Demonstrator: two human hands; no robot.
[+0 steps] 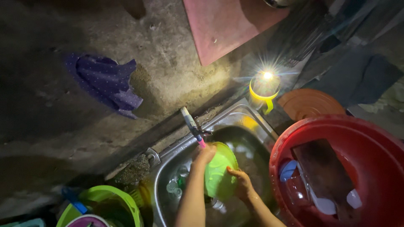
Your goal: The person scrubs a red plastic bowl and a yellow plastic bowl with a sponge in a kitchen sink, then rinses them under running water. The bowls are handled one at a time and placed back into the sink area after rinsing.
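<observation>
Left hand (pixel 205 154) grips top rim of round lime-green plastic plate (pixel 219 174), right hand (pixel 240 183) clamps its right edge, tilted on edge over steel sink (pixel 168 168) under tap (pixel 191 125), prob. for rinsing. Red plastic tub (pixel 370 143) at sink's right edge; lamp (pixel 263 90) at back corner.

Scene lying mostly dim. Small yellow-rimmed lamp (pixel 264 86) blazing with starburst glare, washing out own top. Light pooling on grey concrete wall and pink flat board (pixel 227 25). Left side and corners sinking into near-black shadow. Round green plastic plate (pixel 219 174) glowing bright. Big red plastic basin (pixel 370 138) catching soft sheen. Dark areas showing grain, slight softness.
</observation>
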